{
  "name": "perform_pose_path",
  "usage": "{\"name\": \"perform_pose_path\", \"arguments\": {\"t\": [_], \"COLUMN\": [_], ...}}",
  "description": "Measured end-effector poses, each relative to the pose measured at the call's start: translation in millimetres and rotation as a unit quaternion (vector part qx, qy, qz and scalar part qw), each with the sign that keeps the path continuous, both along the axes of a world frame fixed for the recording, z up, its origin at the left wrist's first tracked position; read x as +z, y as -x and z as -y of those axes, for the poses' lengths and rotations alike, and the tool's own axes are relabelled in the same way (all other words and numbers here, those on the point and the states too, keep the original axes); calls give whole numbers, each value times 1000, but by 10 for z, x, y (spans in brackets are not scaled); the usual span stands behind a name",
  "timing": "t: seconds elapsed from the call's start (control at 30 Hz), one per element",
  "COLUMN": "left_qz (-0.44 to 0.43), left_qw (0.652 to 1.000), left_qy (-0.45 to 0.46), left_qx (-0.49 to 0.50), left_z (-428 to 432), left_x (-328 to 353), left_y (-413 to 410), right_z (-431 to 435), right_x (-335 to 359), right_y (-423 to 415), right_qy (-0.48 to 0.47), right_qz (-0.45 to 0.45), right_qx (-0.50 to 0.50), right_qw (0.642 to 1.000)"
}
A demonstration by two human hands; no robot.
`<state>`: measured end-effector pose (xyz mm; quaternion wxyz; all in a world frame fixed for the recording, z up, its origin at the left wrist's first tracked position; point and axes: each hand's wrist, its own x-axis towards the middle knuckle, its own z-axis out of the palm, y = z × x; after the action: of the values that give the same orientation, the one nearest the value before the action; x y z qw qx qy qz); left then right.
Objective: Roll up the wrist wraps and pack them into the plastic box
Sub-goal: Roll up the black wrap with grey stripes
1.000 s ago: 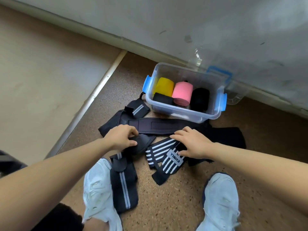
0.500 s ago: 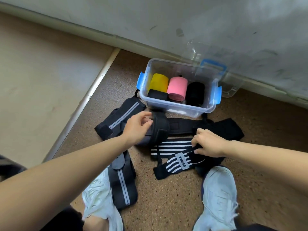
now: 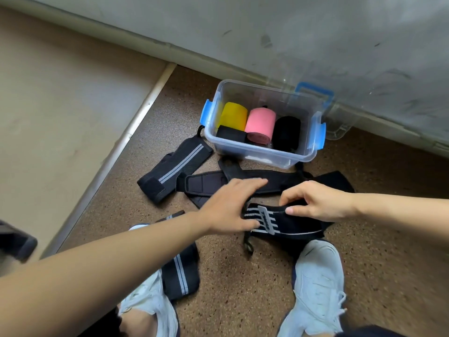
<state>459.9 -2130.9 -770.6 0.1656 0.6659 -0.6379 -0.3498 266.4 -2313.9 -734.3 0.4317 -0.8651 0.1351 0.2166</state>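
two grips on one striped wrist wrap [image 3: 291, 226] on the floor [image 3: 230, 288]: right grip [image 3: 320, 203] pinches its far edge; left grip [image 3: 230, 210], fingers straight, rests flat on its end.

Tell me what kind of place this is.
Probably an indoor floor corner, perhaps a gym or home: speckled brown floor, scuffed grey wall, clear plastic box with blue latches holding rolled wraps.

You have only one label in view: a small grey patch [image 3: 266, 217] sewn across the white stripes of the striped wrist wrap [image 3: 295, 224], which your right hand [image 3: 318, 203] pinches and your left hand [image 3: 228, 210] touches. Its dark lettering is too blurred to read. No other text is legible.
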Motion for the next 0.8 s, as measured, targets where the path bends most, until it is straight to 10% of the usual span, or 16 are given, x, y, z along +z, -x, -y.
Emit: {"name": "perform_pose_path", "arguments": {"t": [0.5, 0.67, 0.8], "left_qz": [124, 231, 239], "left_qw": [963, 889, 906], "left_qy": [-234, -335, -276], "left_qx": [-54, -212, -213], "left_z": [-340, -672, -723], "left_x": [61, -133, -168], "left_y": [-1143, -1169, -1222], "right_z": [50, -264, -667], "right_x": [-371, -336, -363], "right_y": [90, -201, -609], "right_qy": [218, 247, 214], "right_qz": [-105, 52, 157], "right_qx": [-102, -75, 81], "right_qw": [965, 965, 961]}}
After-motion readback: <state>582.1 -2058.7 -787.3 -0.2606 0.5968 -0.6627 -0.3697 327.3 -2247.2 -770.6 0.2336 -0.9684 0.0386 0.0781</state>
